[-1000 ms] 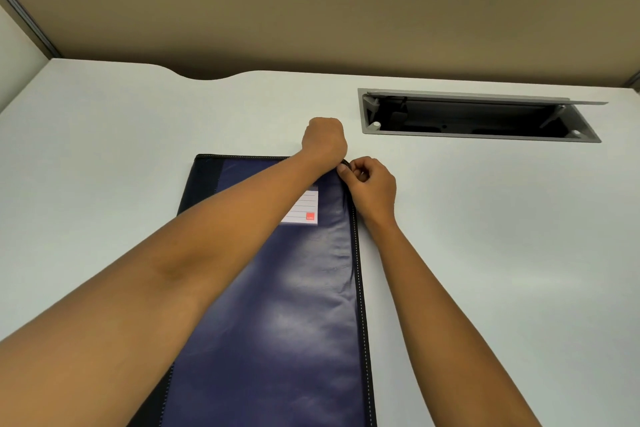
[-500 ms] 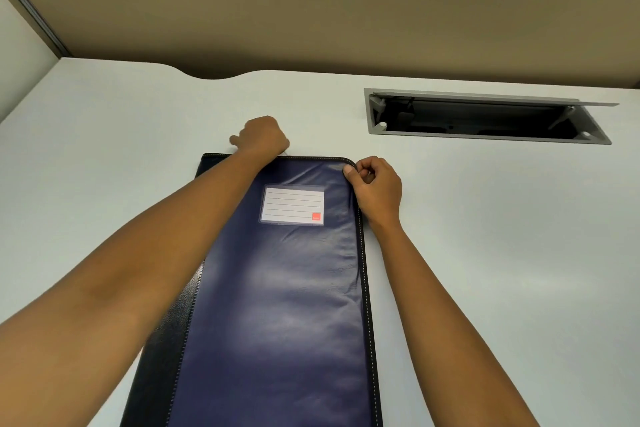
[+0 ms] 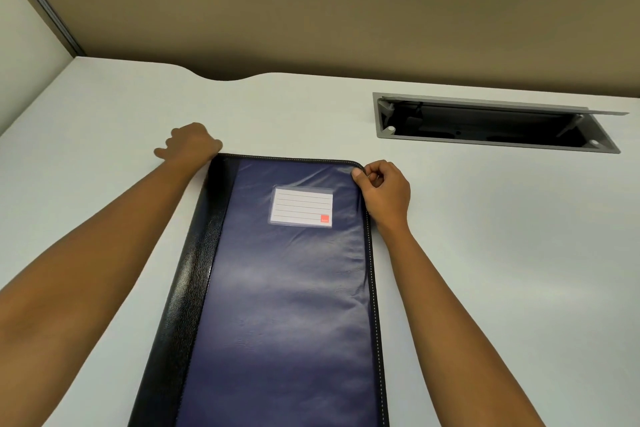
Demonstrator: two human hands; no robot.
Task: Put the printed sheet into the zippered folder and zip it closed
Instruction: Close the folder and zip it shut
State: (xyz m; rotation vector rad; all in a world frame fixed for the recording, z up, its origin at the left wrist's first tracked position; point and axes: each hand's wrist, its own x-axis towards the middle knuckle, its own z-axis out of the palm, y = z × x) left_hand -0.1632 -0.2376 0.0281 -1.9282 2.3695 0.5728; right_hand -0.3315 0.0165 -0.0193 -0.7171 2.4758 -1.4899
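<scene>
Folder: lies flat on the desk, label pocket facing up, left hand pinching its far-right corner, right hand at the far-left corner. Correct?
Hands are swapped. The head view shows the right hand pinching the folder at its far-right corner and the left hand at the far-left corner. Folder flat on the desk, label pocket up: correct.

Dark navy cover on the zippered folder (image 3: 284, 305), with a black grained spine strip on its left and pale dotted stitching along the black edge. White lined label (image 3: 301, 206), small red square in its lower right corner. Off-white desk (image 3: 502, 253); grey-framed cable tray (image 3: 491, 123), black inside.
</scene>
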